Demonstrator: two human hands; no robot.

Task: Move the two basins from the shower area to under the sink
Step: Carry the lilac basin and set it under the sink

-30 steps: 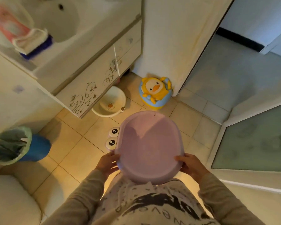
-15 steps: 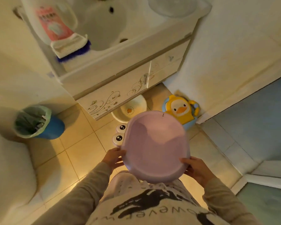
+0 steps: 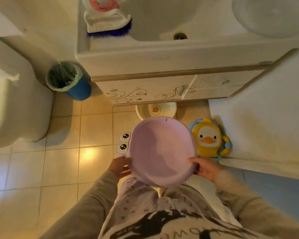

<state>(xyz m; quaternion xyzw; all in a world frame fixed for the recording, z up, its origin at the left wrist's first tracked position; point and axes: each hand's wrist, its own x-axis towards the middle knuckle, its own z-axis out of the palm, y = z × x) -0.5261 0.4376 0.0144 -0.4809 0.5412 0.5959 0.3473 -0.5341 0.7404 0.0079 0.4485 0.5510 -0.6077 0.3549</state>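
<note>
both hands grip the pink basin (image 3: 162, 150) by its near rim, left hand (image 3: 119, 165) and right hand (image 3: 205, 167) curled round opposite sides, held above the floor (image 3: 62, 166). just beyond, half under the sink cabinet (image 3: 162, 90), sits a white basin (image 3: 155, 110). duck toy (image 3: 208, 138) to the right, bin (image 3: 67, 80) to the left. farthest, the sink (image 3: 162, 19).

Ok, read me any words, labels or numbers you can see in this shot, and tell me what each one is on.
"ow": only these upside-down letters are legible on the person's shirt, at the bottom edge; the rest is cut off.
Pink label on the white bottle by the sink: too blurred to read.
Purple basin, held by the left hand and right hand: a small dark mark near the rim, not readable.
</note>
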